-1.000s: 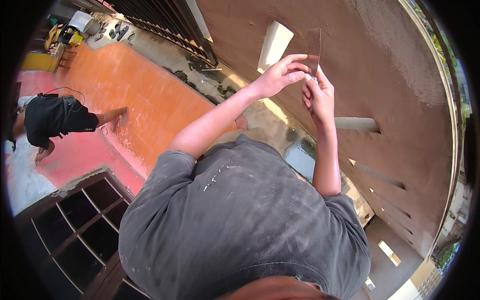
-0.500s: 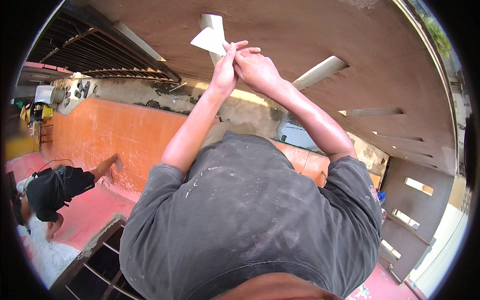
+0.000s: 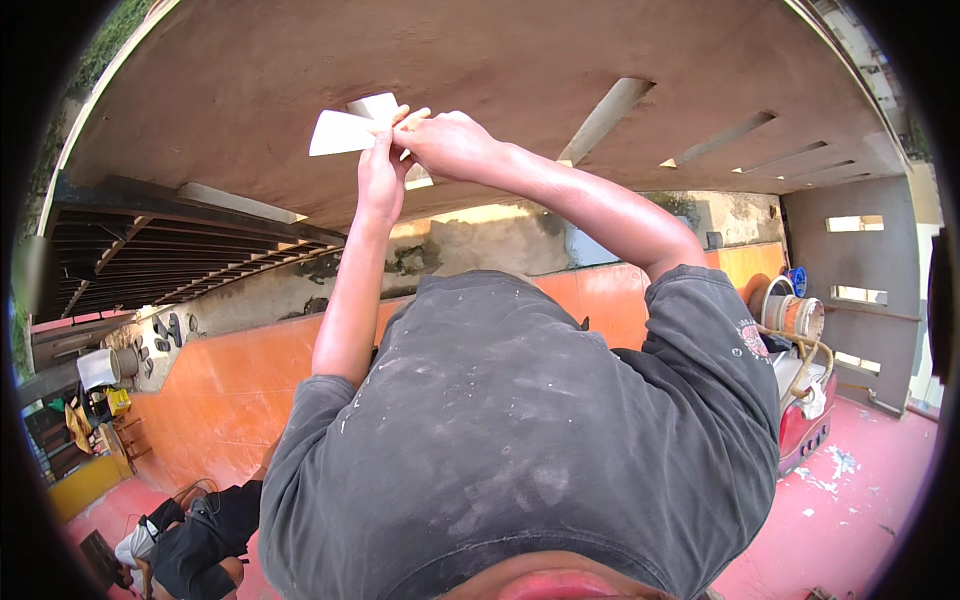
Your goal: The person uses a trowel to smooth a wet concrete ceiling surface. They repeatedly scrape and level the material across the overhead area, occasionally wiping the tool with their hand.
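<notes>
The scraper [image 3: 330,131] has tipped down, and now its pale blade sticks out left of the fingers [image 3: 382,150], with the wall [image 3: 500,45] behind. Fingertips of the left hand [image 3: 380,185] touch its narrow end; those of the right hand [image 3: 450,145] curl close beside them, but one cannot tell which hand grips the hidden handle.

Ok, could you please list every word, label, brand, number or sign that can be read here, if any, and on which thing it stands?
No text can be read clearly.
Grey shirt, on the wearer's right side: a small reddish print, too small to read.
Scraper: no lettering visible.
Brown wall: no sign visible.
</notes>
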Demonstrator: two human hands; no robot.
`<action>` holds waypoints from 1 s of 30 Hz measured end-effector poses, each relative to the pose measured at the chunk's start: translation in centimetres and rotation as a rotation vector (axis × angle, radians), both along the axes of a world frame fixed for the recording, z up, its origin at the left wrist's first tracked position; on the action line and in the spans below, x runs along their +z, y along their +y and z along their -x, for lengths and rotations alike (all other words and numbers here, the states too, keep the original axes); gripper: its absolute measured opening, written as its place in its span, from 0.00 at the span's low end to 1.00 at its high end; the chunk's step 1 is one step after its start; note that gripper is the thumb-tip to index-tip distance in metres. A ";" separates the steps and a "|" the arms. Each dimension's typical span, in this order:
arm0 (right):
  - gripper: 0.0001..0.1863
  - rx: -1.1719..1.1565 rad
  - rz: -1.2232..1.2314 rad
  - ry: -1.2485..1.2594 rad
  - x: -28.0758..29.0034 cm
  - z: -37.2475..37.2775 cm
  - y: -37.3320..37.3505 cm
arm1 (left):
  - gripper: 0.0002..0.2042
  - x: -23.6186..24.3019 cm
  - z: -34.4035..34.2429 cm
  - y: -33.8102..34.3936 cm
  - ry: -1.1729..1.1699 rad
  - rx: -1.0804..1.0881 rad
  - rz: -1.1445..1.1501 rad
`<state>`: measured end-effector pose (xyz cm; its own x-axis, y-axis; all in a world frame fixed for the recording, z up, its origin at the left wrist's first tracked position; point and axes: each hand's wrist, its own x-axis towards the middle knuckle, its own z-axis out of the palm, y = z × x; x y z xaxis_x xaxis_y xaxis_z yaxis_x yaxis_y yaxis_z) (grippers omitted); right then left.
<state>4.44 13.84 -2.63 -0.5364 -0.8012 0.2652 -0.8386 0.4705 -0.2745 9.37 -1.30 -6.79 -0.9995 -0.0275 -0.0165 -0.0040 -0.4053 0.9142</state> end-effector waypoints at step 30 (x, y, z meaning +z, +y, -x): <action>0.11 -0.294 1.090 -1.173 0.8 -1.6 -1.7 | 0.20 5.0 6.7 -0.9 0.068 -0.277 -0.109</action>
